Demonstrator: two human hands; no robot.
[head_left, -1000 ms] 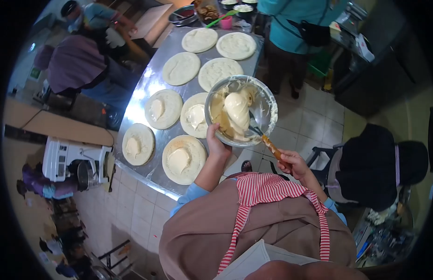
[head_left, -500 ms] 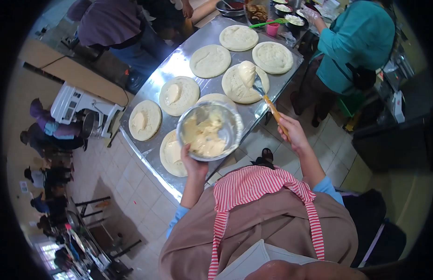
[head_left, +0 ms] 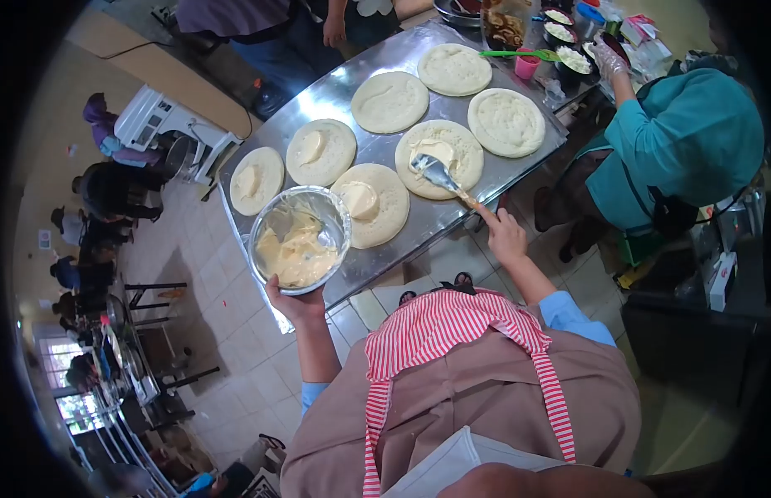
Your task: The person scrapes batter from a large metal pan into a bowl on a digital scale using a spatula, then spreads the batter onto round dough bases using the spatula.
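Observation:
My left hand (head_left: 298, 305) holds a metal bowl (head_left: 342, 235) by its near rim, tilted, with pale cream (head_left: 296, 249) inside. In my right hand (head_left: 507, 236) is the wooden handle of a spatula (head_left: 436, 172). Its metal blade touches cream on a round flat dough (head_left: 460, 141) near the table's right side. Left of that, another dough round (head_left: 387, 224) carries a dollop of cream, as do two rounds (head_left: 335, 139) (head_left: 269, 162) further left. Three rounds at the back (head_left: 390, 102) (head_left: 454, 69) (head_left: 507, 123) have no dollop on them.
A metal table (head_left: 369, 299) bears the dough rounds. Bowls of white shreds (head_left: 574, 60), a pink cup (head_left: 526, 66) and a green spatula (head_left: 506, 54) stand behind. A person in teal (head_left: 684, 141) works at the right; another person (head_left: 236, 18) stands back left. A white mixer (head_left: 144, 116) is left.
The spatula has carried cream from the bowl down onto a dough round. My left hand has moved the bowl left and nearer, uncovering a round with cream. The view has shifted.

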